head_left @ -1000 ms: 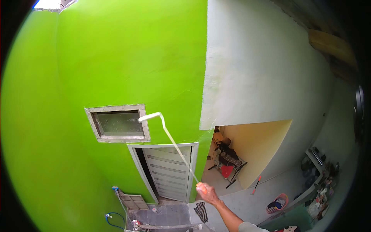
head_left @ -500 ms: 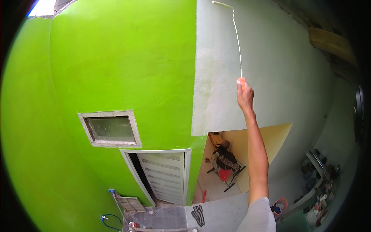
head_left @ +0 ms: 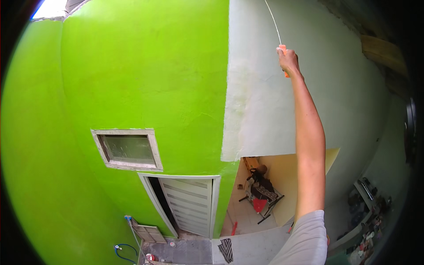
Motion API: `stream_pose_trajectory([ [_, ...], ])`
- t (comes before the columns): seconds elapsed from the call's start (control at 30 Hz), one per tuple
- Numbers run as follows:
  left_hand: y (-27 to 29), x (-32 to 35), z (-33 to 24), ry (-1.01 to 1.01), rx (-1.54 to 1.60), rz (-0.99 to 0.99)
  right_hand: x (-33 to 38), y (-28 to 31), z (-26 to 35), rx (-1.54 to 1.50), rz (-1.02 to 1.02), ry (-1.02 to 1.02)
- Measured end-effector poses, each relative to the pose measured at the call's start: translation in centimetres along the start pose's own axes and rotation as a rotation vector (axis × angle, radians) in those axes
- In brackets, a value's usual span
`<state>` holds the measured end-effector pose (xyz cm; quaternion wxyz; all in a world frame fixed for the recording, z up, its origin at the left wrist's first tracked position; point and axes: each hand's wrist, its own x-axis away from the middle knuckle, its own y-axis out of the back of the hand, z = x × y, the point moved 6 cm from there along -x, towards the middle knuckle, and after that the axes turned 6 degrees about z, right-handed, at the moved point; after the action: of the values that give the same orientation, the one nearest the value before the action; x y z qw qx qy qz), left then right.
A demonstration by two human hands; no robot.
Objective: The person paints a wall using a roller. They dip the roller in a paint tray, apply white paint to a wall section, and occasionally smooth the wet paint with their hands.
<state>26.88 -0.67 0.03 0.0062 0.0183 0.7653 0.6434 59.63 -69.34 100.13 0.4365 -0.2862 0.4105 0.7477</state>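
High on the right, my right hand (head_left: 289, 60) is closed around the orange handle of a paint roller (head_left: 274, 23). The roller's thin white rod runs up past the top edge, so its sleeve is out of sight. Behind it stands a pale, whitish wall section (head_left: 260, 101), meeting a bright green wall (head_left: 145, 66) along a straight upright edge. My right arm is stretched far up, with a grey sleeve at the shoulder. My left hand does not show.
A small framed window (head_left: 128, 149) and a white slatted door (head_left: 187, 201), ajar, are set in the green wall. Through an opening, a chair-like frame with dark things on it (head_left: 263, 192) stands inside. A striped cloth (head_left: 225, 250) lies on the floor. Cluttered shelves (head_left: 364, 194) line the right.
My right hand has risen with the paint roller, carrying its sleeve out past the top edge. The view has shifted slightly, so the walls sit a little further right.
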Motion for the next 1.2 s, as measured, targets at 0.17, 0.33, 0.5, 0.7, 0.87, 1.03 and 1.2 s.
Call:
stream_pose_trajectory([
  [0.17, -0.1, -0.9, -0.4, -0.019, -0.001, 0.011, 1.4, -0.2, -1.7, 0.019, 0.064, -0.077],
  [0.33, 0.3, -1.5, -1.3, -0.045, 0.007, 0.032, 4.1, -1.6, -5.4, 0.042, 0.065, 0.014],
  [0.5, 0.4, -1.9, -1.4, -0.045, 0.009, 0.031, 9.9, -3.9, -7.0, -0.034, 0.083, -0.021],
  [0.7, 0.8, -2.3, -1.2, -0.039, 0.011, 0.031, 16.0, -6.3, -8.2, -0.086, 0.100, -0.056],
  [0.87, 0.8, -2.6, -1.9, -0.062, 0.026, 0.039, 19.5, -7.9, -12.3, -0.045, 0.022, 0.046],
  [1.03, 1.4, -2.8, -2.0, -0.057, 0.027, 0.033, 26.9, -8.3, -12.4, -0.125, -0.021, 0.019],
  [1.2, 2.3, -3.6, -2.9, -0.059, 0.040, 0.018, 41.0, -9.5, -14.1, -0.314, -0.044, 0.045],
])
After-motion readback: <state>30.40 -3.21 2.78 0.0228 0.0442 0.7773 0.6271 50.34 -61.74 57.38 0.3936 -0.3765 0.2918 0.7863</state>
